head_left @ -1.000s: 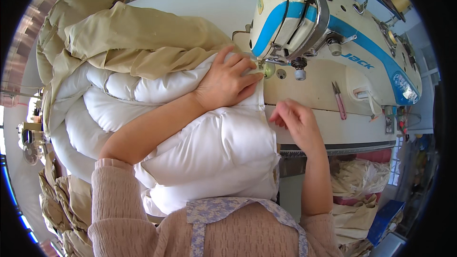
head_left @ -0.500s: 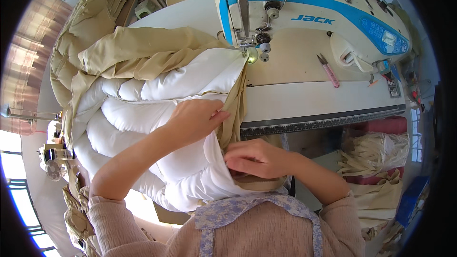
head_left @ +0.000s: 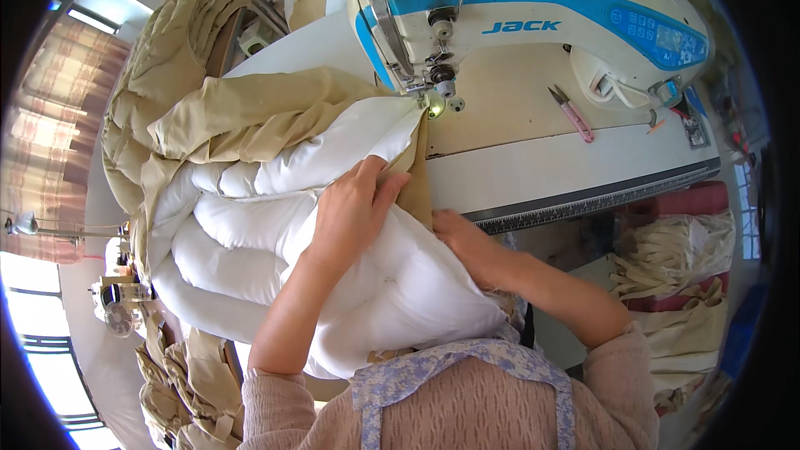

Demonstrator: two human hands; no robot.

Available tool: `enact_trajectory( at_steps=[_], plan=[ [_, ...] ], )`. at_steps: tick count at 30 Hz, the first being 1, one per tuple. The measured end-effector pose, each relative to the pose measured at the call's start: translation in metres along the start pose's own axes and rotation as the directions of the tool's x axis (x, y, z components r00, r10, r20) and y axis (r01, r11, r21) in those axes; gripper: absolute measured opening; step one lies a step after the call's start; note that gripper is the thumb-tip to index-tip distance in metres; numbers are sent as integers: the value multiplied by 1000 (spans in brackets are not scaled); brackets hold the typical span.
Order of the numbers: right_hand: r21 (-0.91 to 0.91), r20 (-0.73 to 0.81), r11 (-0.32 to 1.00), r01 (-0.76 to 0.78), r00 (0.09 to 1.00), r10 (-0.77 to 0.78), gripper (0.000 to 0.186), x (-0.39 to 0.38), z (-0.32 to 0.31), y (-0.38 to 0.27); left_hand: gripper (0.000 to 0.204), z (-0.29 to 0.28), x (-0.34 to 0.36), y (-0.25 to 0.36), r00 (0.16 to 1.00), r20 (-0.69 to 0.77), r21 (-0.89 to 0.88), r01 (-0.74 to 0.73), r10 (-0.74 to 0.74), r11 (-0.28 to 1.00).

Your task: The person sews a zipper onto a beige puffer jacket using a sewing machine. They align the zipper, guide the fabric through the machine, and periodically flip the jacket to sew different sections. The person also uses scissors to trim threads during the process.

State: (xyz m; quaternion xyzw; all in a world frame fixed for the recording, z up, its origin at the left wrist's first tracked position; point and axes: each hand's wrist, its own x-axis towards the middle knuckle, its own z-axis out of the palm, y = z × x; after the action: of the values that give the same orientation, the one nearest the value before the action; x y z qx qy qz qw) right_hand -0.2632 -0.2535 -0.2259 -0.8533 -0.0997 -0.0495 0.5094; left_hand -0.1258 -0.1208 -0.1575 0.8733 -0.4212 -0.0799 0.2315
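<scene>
White quilted padding (head_left: 275,233) was spread across the frame centre and left, bulging over the near edge of the table (head_left: 550,171). Tan fabric (head_left: 233,112) was piled over it toward the upper left, with one tan strip run along the padding's right edge up to the needle. Sewing machine (head_left: 533,21), white with a blue band, was seated at upper centre-right. Left hand (head_left: 350,208) was laid flat on the padding at centre, fingers spread and pressed at the tan edge, nothing gripped. Right hand (head_left: 462,237) was tucked against the padding's right side just below the table edge; fingers hidden, closure could not be told. Pink-handled snips (head_left: 573,114) were left on the machine bed, right of the needle.
</scene>
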Motion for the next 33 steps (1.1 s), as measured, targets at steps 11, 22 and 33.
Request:
enact_trajectory(
  at_steps=[11,22,33],
  plan=[
    [-477,-334,878,-31,931,-148,52,-2,-17,26,32,-31,15,-6,963,223,-184,197,-155,963],
    [-178,-122,940,291,941,-315,39,88,93,70,28,-16,19,24,961,244,121,-162,129,979],
    [-592,-337,806,9,905,-258,56,17,-32,36,14,6,-1,4,968,-194,-50,-175,162,983]
  ],
)
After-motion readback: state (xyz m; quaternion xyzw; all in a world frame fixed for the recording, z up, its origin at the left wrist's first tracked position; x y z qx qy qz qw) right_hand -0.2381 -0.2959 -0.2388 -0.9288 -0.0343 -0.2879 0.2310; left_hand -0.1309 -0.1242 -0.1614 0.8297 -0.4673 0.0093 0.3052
